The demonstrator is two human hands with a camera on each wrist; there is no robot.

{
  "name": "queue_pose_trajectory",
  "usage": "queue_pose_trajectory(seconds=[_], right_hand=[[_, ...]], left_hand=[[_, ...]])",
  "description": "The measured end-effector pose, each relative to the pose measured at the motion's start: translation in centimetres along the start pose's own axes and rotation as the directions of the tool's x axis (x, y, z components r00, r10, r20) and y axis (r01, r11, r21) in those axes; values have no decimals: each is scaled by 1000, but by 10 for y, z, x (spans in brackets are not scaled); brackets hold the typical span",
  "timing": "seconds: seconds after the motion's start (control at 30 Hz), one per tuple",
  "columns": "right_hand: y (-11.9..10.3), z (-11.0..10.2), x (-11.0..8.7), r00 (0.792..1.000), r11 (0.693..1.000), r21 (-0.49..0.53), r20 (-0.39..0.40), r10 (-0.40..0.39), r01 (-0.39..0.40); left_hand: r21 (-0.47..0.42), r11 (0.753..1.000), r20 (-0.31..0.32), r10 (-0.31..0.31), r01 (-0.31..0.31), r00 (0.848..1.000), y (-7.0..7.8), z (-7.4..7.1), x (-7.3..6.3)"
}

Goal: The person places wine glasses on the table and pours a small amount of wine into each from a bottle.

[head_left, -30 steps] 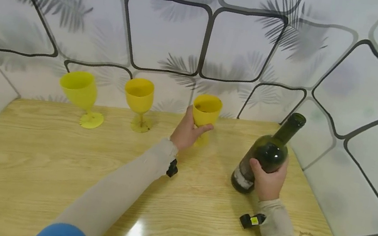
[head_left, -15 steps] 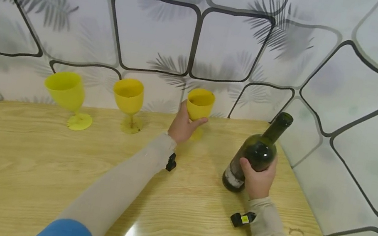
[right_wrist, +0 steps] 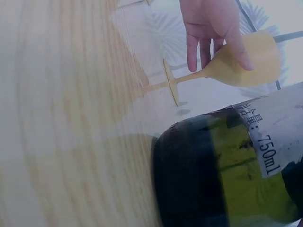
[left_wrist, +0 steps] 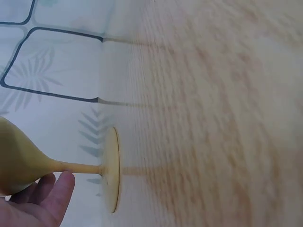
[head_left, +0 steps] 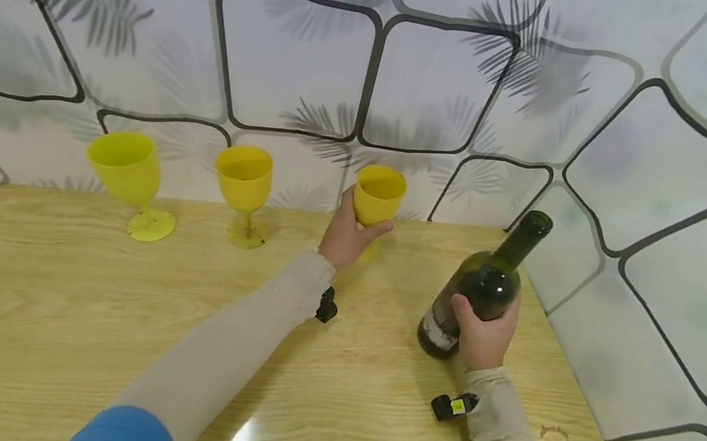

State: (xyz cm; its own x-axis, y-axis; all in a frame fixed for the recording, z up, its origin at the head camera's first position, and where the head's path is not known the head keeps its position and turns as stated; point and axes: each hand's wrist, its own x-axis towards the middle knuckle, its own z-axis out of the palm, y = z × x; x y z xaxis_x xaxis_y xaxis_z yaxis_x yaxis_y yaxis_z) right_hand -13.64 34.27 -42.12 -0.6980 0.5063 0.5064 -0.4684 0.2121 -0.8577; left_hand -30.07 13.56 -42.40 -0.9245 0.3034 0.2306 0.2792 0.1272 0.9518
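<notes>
My left hand (head_left: 347, 237) grips a yellow goblet (head_left: 379, 195) by its bowl, near the back wall. In the left wrist view, the fingers curl under the bowl beside the stem (left_wrist: 81, 168). The goblet is upright with its round foot (left_wrist: 111, 169) at the tabletop; I cannot tell whether it touches. My right hand (head_left: 488, 335) is wrapped round a dark green wine bottle (head_left: 488, 280) with an open mouth. The right wrist view shows the bottle's lower end and its label (right_wrist: 272, 127), marked 750ml. Whether the bottle bears on the table is unclear.
Two more stemmed goblets stand left of my left hand along the wall: a yellow one (head_left: 243, 181) and a yellow-green one (head_left: 128, 169). The wooden table (head_left: 58, 326) meets a patterned wall (head_left: 296, 61) behind and on the right. Both wrists carry small black cameras.
The head view has shifted slightly. Against the wall, the goblet in my left hand stands a little higher in the view than a second ago. The bottle and right hand stay nearly still.
</notes>
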Motion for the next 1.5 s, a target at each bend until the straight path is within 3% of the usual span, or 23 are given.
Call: queue_pose_trajectory(seconds=[0.23, 0.47, 0.6, 0.7, 0.83, 1.13, 1.23, 1.37, 1.5], right_hand=[[6, -2, 8, 1000, 1000, -16, -2, -16, 16], [16, -3, 34, 1000, 1000, -16, -21, -7, 6], [24, -5, 49, 999, 999, -29, -36, 13, -14], [30, -6, 61, 999, 998, -48, -40, 26, -28], [36, -8, 76, 998, 994, -93, -48, 47, -51], [48, -37, 100, 993, 983, -172, -112, 44, -63], [51, -43, 105, 990, 977, -199, -127, 55, -80], [51, -46, 109, 989, 974, -213, -138, 49, -79], [52, -47, 113, 987, 975, -208, -151, 46, -77]], left_hand=[[-22, 986, -17, -167, 167, 986, 11, -2, -22], [-102, 978, 33, -181, 183, 983, 22, -7, -63], [-90, 982, 60, -159, 164, 985, 27, -18, -88], [-58, 991, 59, -119, 123, 991, 30, -35, -104], [-31, 997, 3, -64, 64, 998, 32, -65, -120], [111, 993, -123, 45, -31, 991, 22, -131, -134], [239, 969, -168, 100, -58, 981, 15, -152, -136], [435, 896, -182, 182, -87, 966, 9, -177, -137], [514, 853, -172, 203, -88, 964, 8, -194, -137]])
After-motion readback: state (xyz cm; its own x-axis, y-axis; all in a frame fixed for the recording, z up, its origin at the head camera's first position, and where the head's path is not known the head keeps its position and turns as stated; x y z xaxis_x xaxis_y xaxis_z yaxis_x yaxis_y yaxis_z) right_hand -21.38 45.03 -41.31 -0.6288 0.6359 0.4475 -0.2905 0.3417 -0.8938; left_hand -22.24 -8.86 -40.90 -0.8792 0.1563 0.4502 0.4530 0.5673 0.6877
